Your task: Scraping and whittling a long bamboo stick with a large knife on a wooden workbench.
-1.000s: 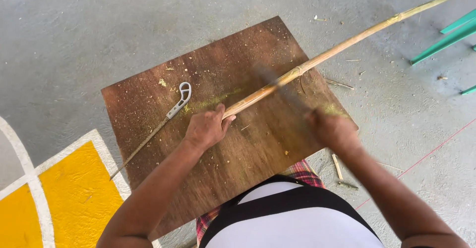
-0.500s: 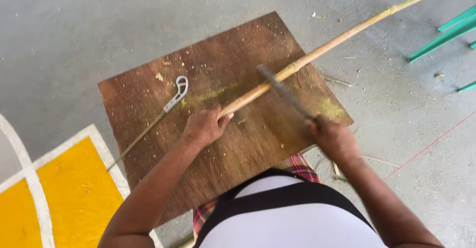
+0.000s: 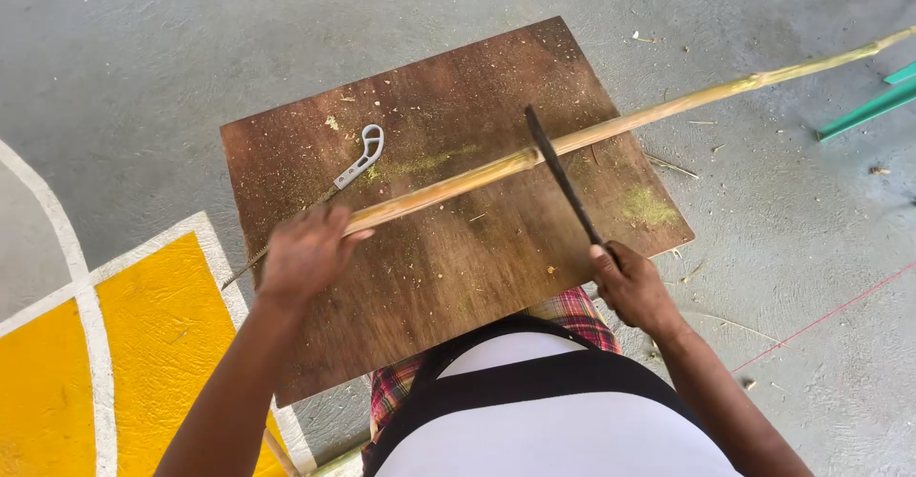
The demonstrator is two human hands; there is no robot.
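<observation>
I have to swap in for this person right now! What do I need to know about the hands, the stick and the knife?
Left hand: pressing the near end of the bamboo stick onto the brown wooden board.
Right hand: gripping the handle of the long dark blade, whose edge meets the stick mid-board.
The stick runs off the board's right edge over the concrete floor.
A small white-handled tool lies on the board, untouched.
Done: greenish shavings on the board show some scraping.
Left: the stick is in one piece, green further out.

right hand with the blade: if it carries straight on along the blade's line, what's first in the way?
The right hand points its dark blade up and away toward the bamboo pole. The tip appears to be already at the pole, above the wooden board, so the pole comes first; height above it is unclear.
</observation>
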